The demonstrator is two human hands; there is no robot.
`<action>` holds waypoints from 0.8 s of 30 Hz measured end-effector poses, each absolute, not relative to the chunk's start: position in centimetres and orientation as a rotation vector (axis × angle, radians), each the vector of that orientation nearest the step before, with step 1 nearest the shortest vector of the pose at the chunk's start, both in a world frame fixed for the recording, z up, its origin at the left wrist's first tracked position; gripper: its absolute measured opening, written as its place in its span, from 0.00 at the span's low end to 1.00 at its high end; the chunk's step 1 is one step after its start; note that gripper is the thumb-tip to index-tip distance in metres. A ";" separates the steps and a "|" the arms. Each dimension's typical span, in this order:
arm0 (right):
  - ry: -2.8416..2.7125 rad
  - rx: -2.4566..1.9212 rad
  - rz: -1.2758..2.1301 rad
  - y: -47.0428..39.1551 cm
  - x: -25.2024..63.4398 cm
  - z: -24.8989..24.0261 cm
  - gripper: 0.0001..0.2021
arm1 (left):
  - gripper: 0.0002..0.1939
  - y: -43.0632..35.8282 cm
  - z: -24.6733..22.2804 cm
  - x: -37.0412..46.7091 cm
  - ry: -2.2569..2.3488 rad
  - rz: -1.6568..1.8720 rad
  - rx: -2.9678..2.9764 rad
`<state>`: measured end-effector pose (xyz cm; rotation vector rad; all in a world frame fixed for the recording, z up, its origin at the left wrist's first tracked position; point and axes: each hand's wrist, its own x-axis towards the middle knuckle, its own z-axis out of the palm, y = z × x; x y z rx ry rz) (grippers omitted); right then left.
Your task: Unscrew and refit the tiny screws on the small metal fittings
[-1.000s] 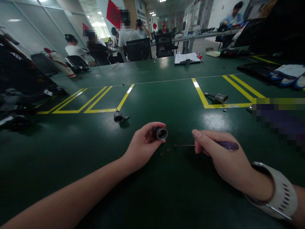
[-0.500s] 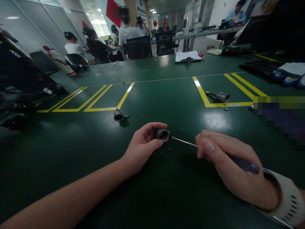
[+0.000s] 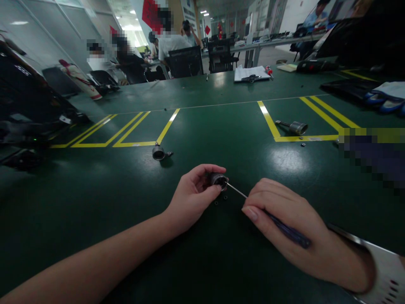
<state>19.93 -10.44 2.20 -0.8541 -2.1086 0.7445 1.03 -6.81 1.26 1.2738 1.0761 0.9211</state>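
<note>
My left hand [image 3: 191,200] is closed around a small round hollow metal part [image 3: 217,179], thumb in front and fingers behind, its open end turned toward my right side. In my right hand [image 3: 291,211] is a screwdriver [image 3: 237,190] with a thin shiny shaft and a dark purple handle. The shaft's tip reaches into the mouth of the metal part; its very end is hidden inside. Just below the left thumb, a small nut [image 3: 225,197] and a small ring [image 3: 216,203] lie on the green table [image 3: 190,266].
A metal cup-shaped part [image 3: 158,153] stands left of centre with small pieces [image 3: 170,153] beside it. Another cup-shaped part with a stem [image 3: 298,128] lies within yellow tape at right, a nut [image 3: 303,145] near it. Farther back are a clipboard [image 3: 251,74] and seated people.
My right hand has moved left, bringing the screwdriver tip from just outside the metal part into its opening. A small round piece seen on the tip earlier is now out of sight.
</note>
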 end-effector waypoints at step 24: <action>-2.277 -0.828 0.609 -10.6 19.4 1.6 0.08 | 0.10 -6.4 0.8 1.2 1.165 0.945 1.367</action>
